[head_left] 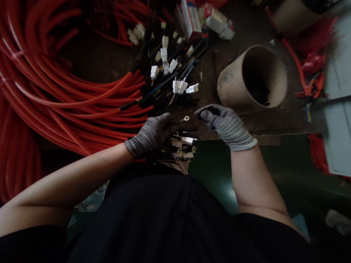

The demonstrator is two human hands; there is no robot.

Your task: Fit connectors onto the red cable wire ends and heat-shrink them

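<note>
My left hand (153, 133), in a grey knit glove, is closed on a thin wire that ends in a ring terminal (187, 118). Beneath and beside it lie red cables (109, 131) with black ends, white connectors (188, 140) and more ring terminals (179, 151). My right hand (227, 126), gloved too, is a short way to the right of the ring terminal, not touching it. Its fingers are bent towards the thumb, with the index finger stretched out to the left; nothing can be made out between them.
Behind my right hand a cardboard tube (233, 82) stands tilted on the dark table (290, 122). Small boxes (192, 22) lie at the back. Big coils of red cable (16, 65) fill the left side. On the right are a red bundle (312, 65) and a pale panel (338, 135).
</note>
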